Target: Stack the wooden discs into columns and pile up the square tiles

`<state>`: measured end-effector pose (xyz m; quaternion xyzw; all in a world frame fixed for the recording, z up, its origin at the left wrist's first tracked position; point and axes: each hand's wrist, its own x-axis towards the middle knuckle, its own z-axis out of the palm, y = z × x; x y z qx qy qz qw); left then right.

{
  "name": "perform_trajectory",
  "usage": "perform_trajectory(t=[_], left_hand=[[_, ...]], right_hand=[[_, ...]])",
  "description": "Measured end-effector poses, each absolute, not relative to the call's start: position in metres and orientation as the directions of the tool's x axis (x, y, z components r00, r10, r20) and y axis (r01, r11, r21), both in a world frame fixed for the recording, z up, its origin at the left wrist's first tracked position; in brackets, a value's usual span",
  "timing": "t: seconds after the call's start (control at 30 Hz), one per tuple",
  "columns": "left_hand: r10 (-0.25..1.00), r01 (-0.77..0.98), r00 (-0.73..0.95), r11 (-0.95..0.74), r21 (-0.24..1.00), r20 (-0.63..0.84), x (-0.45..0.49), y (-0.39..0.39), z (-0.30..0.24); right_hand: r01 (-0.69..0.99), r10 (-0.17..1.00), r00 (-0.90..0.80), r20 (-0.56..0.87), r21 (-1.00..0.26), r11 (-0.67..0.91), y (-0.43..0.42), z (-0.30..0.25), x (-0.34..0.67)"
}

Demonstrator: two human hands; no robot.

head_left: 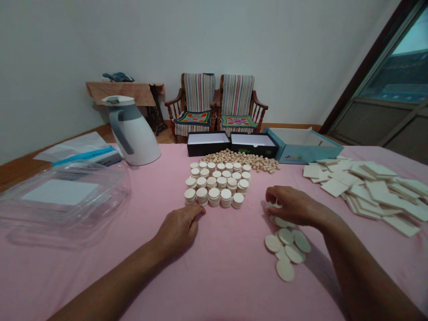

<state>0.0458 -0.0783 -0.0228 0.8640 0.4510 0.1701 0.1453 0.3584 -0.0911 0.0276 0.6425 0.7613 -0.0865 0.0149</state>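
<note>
Several short stacks of round wooden discs (214, 196) stand in rows at the middle of the table. My left hand (177, 227) rests palm down at the front left stack, fingers stretched out and touching or nearly touching its base. Nothing shows in that hand. Over a loose pile of flat wooden discs (294, 253) to the right, my right hand (294, 206) is bent down with its fingers curled. A pale disc edge shows between its fingers and thumb; the fingers partly hide it and the far end of the pile.
Behind the stacks lie small wooden pieces (240, 158), then black boxes (209, 145) and a blue box (307, 147). Square wooden tiles (377, 189) are heaped at right. A white jug (137, 133) and a clear plastic container (67, 196) stand at left on the pink cloth (227, 267).
</note>
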Motion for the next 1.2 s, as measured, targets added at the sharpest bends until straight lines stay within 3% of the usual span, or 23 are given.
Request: perform_trajectory(t=[0.13,0.27,0.37,0.5,0.6,1.2], left_hand=[[0.829,0.728,0.535,-0.551,0.407,0.165,0.045,-0.079,-0.023],[0.831,0.733,0.531,-0.549,0.401,0.165,0.046,-0.079,-0.024],[0.827,0.731,0.536,-0.554,0.399,0.167,0.046,-0.078,-0.024],[0.828,0.733,0.534,-0.554,0.395,0.169,0.046,-0.078,-0.024],[0.828,0.733,0.535,-0.553,0.396,0.168,0.046,-0.078,-0.024],[0.828,0.725,0.536,-0.552,0.412,0.165,0.046,-0.079,-0.022]], right_hand=[[0.988,0.969,-0.149,-0.198,0.006,0.153,-0.095,0.027,0.356],[0.987,0.967,-0.153,-0.203,0.018,0.16,-0.093,0.025,0.353],[0.98,0.974,-0.189,-0.122,-0.08,0.18,-0.09,0.024,0.352],[0.904,0.956,-0.257,0.139,-0.314,0.288,-0.087,0.025,0.338],[0.821,0.913,-0.291,0.288,-0.414,0.392,-0.087,0.022,0.319],[0.778,0.878,-0.257,0.403,-0.452,0.436,-0.082,0.01,0.308]])
